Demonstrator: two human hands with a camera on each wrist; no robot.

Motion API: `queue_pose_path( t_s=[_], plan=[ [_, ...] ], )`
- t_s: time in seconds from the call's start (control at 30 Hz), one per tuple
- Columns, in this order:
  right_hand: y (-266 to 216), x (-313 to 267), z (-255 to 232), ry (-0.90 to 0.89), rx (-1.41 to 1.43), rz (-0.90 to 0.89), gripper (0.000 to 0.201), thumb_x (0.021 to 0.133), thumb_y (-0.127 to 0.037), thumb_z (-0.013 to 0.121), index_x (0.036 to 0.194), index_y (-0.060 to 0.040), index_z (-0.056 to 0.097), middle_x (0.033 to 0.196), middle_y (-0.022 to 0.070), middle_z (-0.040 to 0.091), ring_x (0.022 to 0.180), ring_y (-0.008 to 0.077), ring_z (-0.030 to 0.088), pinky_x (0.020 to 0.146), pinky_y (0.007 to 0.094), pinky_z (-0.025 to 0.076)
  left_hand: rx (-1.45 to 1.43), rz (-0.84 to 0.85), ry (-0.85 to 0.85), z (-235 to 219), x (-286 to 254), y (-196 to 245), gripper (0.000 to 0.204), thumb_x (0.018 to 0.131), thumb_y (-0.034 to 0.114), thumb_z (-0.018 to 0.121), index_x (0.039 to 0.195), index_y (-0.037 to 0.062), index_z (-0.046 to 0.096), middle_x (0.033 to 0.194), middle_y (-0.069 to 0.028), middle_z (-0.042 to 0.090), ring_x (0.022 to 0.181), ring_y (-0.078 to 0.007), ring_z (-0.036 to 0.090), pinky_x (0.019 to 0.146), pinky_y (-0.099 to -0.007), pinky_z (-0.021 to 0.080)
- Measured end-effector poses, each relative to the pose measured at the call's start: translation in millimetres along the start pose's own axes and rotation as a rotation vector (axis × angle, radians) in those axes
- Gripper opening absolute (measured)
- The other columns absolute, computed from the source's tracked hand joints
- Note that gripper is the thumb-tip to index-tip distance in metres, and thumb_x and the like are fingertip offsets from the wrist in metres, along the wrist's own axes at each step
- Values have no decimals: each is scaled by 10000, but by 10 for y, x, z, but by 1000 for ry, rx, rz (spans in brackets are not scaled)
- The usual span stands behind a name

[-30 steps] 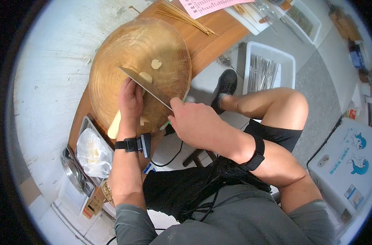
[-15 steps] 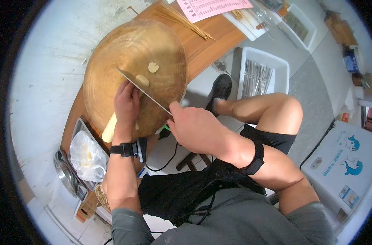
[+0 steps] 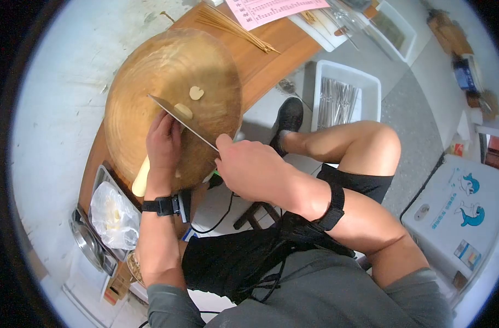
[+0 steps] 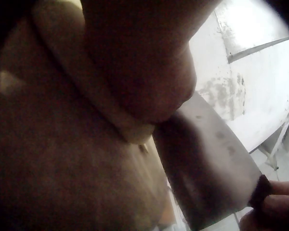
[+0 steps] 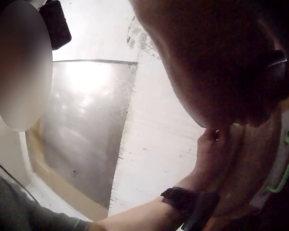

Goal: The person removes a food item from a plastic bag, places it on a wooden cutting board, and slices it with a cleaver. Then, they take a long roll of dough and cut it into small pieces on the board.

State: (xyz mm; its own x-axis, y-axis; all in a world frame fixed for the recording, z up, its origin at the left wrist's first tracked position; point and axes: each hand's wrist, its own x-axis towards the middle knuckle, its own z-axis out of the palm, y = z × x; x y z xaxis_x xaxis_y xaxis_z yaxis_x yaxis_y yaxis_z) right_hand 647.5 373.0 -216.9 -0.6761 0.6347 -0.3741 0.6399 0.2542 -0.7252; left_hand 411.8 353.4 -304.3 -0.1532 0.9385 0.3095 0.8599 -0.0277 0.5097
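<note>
The left hand (image 3: 163, 145) lies over a long pale stick (image 3: 141, 177) on the round wooden board (image 3: 123, 82), its fingers bent and bunched round the stick near the cut end; how tightly they grip cannot be told. The stick runs under the palm, its other end showing beside the wrist at the board's edge. The right hand (image 3: 255, 167) is closed round the handle of a broad knife (image 3: 185, 124), thumb and forefinger at the heel of the blade. The blade slants across the board, right in front of the left fingertips, and the left wrist view shows the stick's end close against it. On the blade's far side, a thick pale piece (image 3: 183, 111) lies just beside the metal, and a flat slice (image 3: 196, 93) lies a little apart from it. Thin wooden skewers (image 3: 238, 31) and a pink printed sheet (image 3: 271, 12) rest beyond the board.
</note>
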Motion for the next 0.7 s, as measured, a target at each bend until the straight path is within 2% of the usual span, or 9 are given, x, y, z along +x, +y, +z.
queue_pose_path(
  t_s=[0.7],
  plan=[
    [-80, 187, -57, -85, -54, 88, 251, 959, -210, 497, 1026, 31, 476, 857, 276, 665, 844, 450, 666, 758, 518, 522, 46, 34, -32, -34, 67, 6, 185, 876, 36, 596, 1048, 0, 653, 1108, -173, 647, 1007, -366, 617, 855, -403, 496]
  ],
)
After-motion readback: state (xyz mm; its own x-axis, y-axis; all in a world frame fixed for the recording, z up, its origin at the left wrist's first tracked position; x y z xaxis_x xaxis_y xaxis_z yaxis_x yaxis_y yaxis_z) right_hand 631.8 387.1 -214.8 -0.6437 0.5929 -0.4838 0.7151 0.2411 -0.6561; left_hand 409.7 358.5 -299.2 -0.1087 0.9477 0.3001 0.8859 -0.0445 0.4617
